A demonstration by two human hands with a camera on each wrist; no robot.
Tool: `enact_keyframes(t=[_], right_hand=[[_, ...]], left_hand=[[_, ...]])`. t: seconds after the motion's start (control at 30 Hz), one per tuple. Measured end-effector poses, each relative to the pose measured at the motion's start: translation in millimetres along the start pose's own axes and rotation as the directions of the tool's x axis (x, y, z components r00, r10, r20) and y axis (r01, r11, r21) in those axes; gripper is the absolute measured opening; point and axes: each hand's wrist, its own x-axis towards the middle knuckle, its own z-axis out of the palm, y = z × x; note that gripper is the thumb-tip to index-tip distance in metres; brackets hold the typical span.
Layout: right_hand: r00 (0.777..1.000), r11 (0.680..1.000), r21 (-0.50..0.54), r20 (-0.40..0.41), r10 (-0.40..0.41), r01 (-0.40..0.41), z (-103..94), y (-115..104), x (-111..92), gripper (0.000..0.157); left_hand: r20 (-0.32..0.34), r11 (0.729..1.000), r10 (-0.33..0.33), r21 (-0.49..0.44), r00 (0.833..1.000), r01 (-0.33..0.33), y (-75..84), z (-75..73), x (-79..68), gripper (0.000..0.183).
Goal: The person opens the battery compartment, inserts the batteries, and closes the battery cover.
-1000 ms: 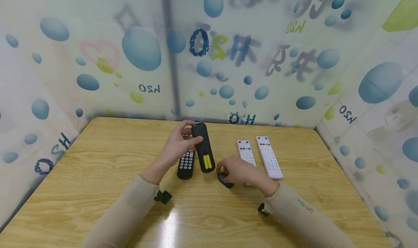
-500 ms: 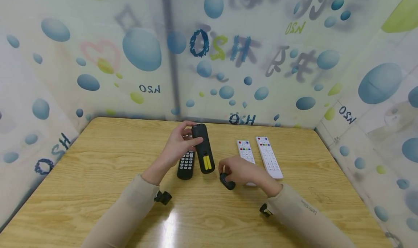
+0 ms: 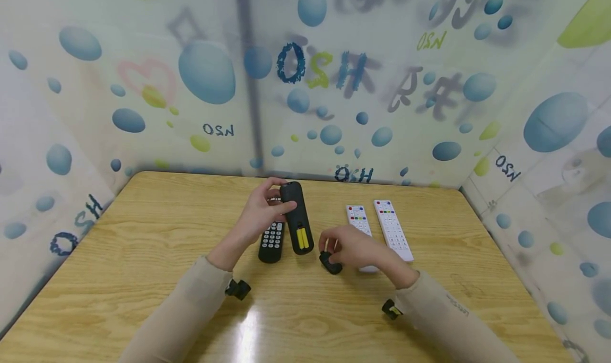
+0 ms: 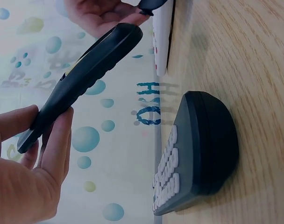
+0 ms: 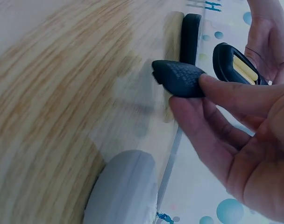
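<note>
My left hand (image 3: 260,214) grips a black remote control (image 3: 297,209) near its upper end, thumb across its back. Its battery compartment is uncovered, and yellow batteries (image 3: 303,238) lie in it. In the left wrist view the held remote (image 4: 81,79) is tilted, raised off the table. Just right of it, my right hand (image 3: 350,246) pinches a small black battery cover (image 3: 330,263) between thumb and fingers. Small print shows on that cover (image 5: 179,77) in the right wrist view. Cover and remote are apart.
A second black remote (image 3: 272,241) lies keys up on the wooden table (image 3: 191,310), partly behind the left hand. Two white remotes lie to the right; the right hand overlaps the nearer white remote (image 3: 359,218), and the farther white remote (image 3: 393,230) is beside it. A patterned wall (image 3: 296,140) stands behind.
The right hand shifts slightly right with the battery cover, whose tilt changes a little. The left hand and its remote stay almost still.
</note>
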Motion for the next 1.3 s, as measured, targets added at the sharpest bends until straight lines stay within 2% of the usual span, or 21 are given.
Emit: enact_keyframes(t=[0.2, 0.33, 0.5, 0.67, 0.9, 1.07, 1.3], right_hand=[[0.999, 0.996, 0.086, -0.021, -0.037, 0.038, -3.6, -3, -3, 0.024], [0.993, 0.987, 0.120, -0.066, -0.095, 0.103, -5.7, -5, -4, 0.024], [0.977, 0.966, 0.177, -0.139, -0.164, 0.187, -7.4, -9, -4, 0.022], [0.962, 0.940, 0.245, -0.196, -0.191, 0.236, -7.3, -14, -4, 0.021], [0.939, 0.928, 0.246, -0.270, -0.212, 0.280, -4.6, -15, -1, 0.018], [0.934, 0.913, 0.282, -0.286, -0.214, 0.296, -1.9, -16, 1, 0.019], [0.937, 0.888, 0.335, -0.262, -0.232, 0.314, -0.2, -20, 1, 0.017]], left_hand=[[0.000, 1.000, -0.007, -0.005, 1.000, 0.007, 0.6, 0.0, -0.8, 0.052], [0.000, 1.000, -0.014, -0.006, 1.000, 0.014, 0.6, -0.6, -0.9, 0.052], [0.001, 1.000, -0.012, -0.006, 1.000, 0.012, 0.4, -0.8, 0.2, 0.052], [0.005, 1.000, -0.008, -0.011, 1.000, 0.008, 0.2, -0.6, 0.9, 0.052], [0.006, 1.000, -0.007, -0.011, 1.000, 0.007, 0.1, 0.1, 1.3, 0.051], [0.025, 1.000, -0.004, -0.014, 1.000, 0.004, -0.6, 0.2, 1.3, 0.051], [0.038, 1.000, -0.014, -0.011, 0.999, 0.015, 0.3, 1.4, -0.1, 0.051]])
